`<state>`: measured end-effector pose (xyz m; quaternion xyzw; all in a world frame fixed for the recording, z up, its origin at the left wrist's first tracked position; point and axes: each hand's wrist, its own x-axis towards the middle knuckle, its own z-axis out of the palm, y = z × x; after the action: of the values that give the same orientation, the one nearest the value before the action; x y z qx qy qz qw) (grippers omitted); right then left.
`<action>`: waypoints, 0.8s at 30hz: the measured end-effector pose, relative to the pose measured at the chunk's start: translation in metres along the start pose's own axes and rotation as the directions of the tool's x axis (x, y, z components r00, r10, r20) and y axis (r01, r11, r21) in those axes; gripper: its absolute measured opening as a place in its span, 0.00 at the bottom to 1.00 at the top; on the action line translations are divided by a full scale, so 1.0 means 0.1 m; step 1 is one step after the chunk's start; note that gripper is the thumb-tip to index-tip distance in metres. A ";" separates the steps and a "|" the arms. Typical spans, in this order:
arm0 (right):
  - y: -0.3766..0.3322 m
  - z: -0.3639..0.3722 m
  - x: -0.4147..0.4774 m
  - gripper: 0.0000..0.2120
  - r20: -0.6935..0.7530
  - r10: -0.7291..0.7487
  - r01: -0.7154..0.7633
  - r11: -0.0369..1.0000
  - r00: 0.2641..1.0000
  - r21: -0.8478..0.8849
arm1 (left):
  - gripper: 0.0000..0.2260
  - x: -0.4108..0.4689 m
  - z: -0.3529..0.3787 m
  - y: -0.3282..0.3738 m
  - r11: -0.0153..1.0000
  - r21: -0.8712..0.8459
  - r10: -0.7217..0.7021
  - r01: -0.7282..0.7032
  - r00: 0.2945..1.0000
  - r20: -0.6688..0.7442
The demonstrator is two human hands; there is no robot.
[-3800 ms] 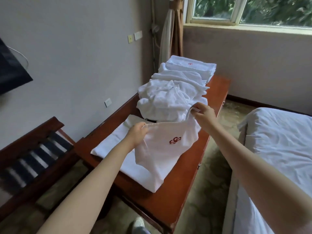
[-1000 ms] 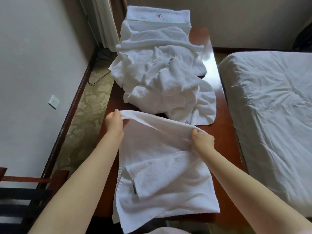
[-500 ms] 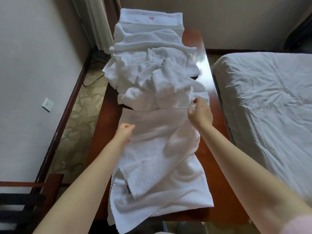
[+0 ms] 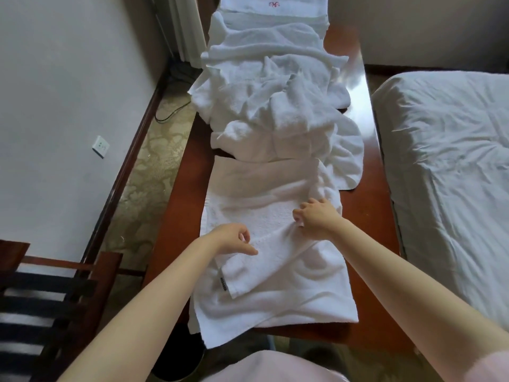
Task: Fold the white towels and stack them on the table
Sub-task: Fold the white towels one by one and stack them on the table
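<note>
Moved: half a second ago my hands held the far corners of the white terry towel (image 4: 275, 299) up by the heap. That far edge now lies flat, and both hands have drawn back toward 6 o'clock to the towel's middle.
Left hand: my left hand (image 4: 234, 239) sits over the towel's left half, at the far end of a doubled-over flap. The fingers are loosely curled and one digit points toward 3 o'clock. I cannot tell whether it grips any cloth.
Right hand: my right hand (image 4: 316, 219) is at 2 o'clock from the left one and near it, knuckles up. Its curled fingertips nip a small ridge of the same towel.
Towel: it lies lengthwise on the glossy red-brown wooden table (image 4: 366, 216). Its far edge touches the heap at 12 o'clock and its near end droops over the table's near edge.
Flap: one corner is turned back diagonally across the near half, with a small dark label on its hem.
Heap: the heap of crumpled white towels (image 4: 275, 111) fills the table's middle, and one loose end spills toward 3 o'clock.
Far end: a folded white towel with a red embroidered mark (image 4: 272, 12) lies beyond the heap at 12 o'clock.
Right side: a bed with a wrinkled white sheet (image 4: 454, 161) stands at 3 o'clock, just beside the table.
Left side: a white wall socket (image 4: 100, 146) is at 9 o'clock, a dark cable (image 4: 170, 111) lies on the patterned floor at 11 o'clock, and a wooden rack with dark straps (image 4: 41, 299) is at 8 o'clock.
</note>
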<state>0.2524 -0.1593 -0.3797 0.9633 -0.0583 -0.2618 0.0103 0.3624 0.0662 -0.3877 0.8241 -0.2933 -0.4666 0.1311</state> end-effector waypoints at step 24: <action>-0.16 0.49 -0.56 0.08 -0.015 -0.046 0.048 0.962 0.999 0.268 | 0.03 -0.19 0.26 0.29 0.978 0.207 -0.027 0.003 0.993 0.113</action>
<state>0.1814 -0.1358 -0.3941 0.9580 -0.0704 -0.2476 -0.1263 0.3225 0.0561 -0.3733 0.8071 -0.3410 -0.4813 0.0243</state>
